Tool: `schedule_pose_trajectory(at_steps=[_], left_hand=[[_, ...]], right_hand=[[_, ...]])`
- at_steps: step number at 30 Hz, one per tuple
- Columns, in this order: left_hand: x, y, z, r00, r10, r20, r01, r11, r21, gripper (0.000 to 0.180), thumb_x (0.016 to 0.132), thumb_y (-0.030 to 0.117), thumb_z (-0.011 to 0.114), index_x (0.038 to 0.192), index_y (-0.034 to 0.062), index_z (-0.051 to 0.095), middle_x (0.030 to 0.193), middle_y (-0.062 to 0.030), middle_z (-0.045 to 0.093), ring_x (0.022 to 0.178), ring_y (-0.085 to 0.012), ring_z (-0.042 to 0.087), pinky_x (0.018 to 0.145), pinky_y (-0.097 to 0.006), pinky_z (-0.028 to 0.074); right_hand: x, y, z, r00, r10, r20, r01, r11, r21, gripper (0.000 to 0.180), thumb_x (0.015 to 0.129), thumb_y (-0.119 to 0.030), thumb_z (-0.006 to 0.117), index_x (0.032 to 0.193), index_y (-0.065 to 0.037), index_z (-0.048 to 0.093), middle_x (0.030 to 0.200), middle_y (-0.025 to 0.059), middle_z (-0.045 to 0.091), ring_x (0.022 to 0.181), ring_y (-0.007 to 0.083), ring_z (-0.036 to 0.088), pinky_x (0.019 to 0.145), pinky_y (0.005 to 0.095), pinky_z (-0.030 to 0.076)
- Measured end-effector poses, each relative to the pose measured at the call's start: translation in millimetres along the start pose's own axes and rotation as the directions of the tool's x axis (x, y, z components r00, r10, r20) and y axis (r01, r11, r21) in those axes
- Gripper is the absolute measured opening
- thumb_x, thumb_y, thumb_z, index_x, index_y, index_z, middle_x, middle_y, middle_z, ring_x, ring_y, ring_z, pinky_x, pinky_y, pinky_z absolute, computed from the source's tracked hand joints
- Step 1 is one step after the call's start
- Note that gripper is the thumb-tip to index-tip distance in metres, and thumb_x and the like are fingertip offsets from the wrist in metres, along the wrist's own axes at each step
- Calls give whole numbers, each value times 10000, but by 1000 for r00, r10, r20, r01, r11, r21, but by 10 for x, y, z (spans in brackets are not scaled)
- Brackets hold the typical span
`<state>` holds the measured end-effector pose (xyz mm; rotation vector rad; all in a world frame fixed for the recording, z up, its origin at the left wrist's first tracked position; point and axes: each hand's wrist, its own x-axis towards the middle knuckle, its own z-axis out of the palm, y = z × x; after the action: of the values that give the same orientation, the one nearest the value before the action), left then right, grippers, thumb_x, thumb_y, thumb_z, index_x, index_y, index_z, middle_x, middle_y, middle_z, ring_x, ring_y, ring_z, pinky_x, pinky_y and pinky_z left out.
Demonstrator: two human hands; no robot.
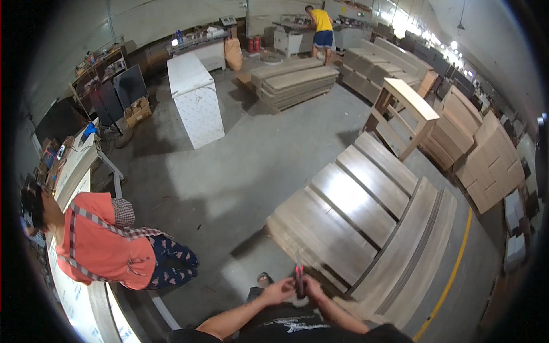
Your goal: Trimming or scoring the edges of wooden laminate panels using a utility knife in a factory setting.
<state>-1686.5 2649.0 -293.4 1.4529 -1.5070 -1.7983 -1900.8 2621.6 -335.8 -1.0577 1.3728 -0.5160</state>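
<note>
Your right hand [313,287] grips a red-and-black tool [299,275] upright; your left hand [278,292] curls close, perhaps steadying it, contact unclear. Boards [355,199] lie flat nearby, likely for stability.

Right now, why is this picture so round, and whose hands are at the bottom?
There's no robot here: a person wears a camera on their head, looking down. Its fisheye lens bends straight things near the rim. The left hand and right hand are that person's own. A red-and-black hand tool is held up where they meet, too small to name exactly. Wood-grain panels lie ahead and to the right. The person in the coral top is somebody else.
</note>
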Motion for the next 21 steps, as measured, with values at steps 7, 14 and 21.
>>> schedule_pose_trajectory(at_steps=[7,14,21], left_hand=[[191,236,-1719,825,-48,-564,3,997,-82,360,955,204,655,1282,52,646,977,-77,725,887,-163,686,833,-320,545],[491,491,-2969,783,-155,-602,15,973,-230,375,987,216,646,1280,-17,633,1040,-76,712,939,-138,643,871,-279,505],[847,-1325,-4427,601,-366,-711,158,926,-343,243,1002,212,623,1043,-21,677,826,-40,680,724,-142,619,682,-318,515]], right_hand=[[1084,-1183,11,953,217,-211,-120,911,394,385,1035,-408,476,1106,-52,605,836,100,687,602,193,629,512,345,505],[1242,138,-412,830,406,-383,-501,844,-192,426,1024,-455,568,1146,-61,676,841,96,684,683,210,661,598,369,538],[2694,-456,40,774,520,-361,-584,806,-93,609,989,-606,519,1015,-17,669,742,108,674,624,226,645,557,395,501]])
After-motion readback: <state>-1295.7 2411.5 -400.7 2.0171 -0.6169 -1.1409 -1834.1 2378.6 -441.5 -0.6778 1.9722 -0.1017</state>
